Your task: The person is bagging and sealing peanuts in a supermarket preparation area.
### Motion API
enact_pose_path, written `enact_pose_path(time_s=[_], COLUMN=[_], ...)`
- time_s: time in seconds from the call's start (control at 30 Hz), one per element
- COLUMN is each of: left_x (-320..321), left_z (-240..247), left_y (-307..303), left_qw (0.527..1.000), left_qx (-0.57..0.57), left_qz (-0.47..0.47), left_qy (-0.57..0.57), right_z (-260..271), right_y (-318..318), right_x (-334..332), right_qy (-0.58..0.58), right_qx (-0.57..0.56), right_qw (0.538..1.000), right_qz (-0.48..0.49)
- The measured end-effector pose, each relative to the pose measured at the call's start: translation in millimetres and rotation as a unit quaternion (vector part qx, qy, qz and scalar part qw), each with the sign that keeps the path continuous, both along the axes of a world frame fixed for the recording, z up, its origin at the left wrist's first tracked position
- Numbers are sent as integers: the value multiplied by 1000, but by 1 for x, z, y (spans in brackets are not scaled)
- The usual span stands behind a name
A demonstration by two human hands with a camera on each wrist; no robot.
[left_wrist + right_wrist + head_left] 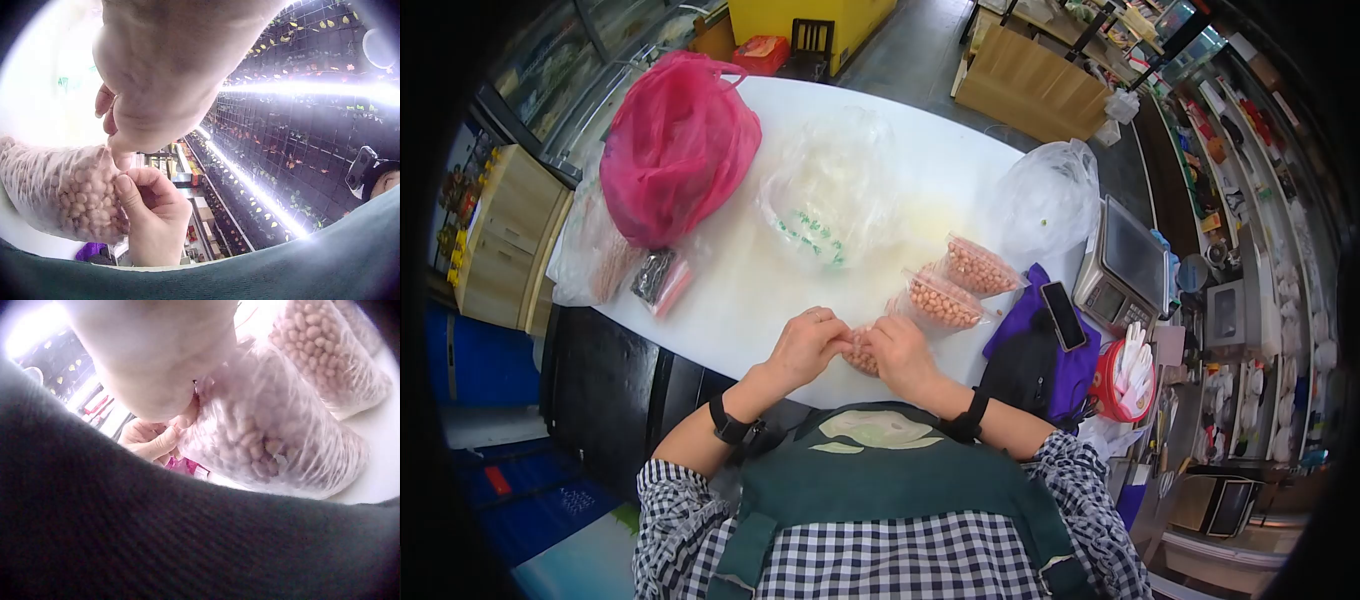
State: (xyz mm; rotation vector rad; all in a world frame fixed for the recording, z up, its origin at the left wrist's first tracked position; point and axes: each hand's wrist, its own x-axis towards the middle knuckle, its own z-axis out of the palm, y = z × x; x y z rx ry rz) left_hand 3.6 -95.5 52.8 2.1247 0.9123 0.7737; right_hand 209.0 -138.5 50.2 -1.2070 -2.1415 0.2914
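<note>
A clear plastic bag of pink-skinned peanuts (861, 355) is at the table's near edge, between the two hands. My left hand (808, 345) pinches the bag's gathered top from one side. From the other side my right hand (903, 358) pinches the same top between thumb and forefinger. In the left wrist view the bag (87, 203) looks plump, with its top drawn to the right hand's fingertips (125, 182). Two more filled peanut bags, a nearer one (940, 302) and a farther one (980, 268), lie just beyond my right hand.
On the white table (730, 310) are a pink plastic bag (680, 150), clear bags (825, 195) and a crumpled clear bag (1045, 200). At right are a scale (1130, 262), a phone (1063, 315) on purple cloth (1010, 355), and a red tub (1115, 385) holding white gloves.
</note>
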Motion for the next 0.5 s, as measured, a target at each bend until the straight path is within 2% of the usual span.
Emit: enact_pose_path(time_s=[0.1,0.17,0.5], left_x=[-2,4,10], left_z=[-5,-3,-15], left_y=[-3,-4,-7], left_qw=[1000,996,997], left_qx=[30,93,70], left_qz=[2,-3,32], left_qy=[8,-10,11], right_z=[3,5,-5], right_y=[-2,0,3], right_x=[0,0,-2], right_qy=[13,25,-19], right_qx=[4,13,33], right_qw=[1000,1000,999], right_qz=[2,8,15])
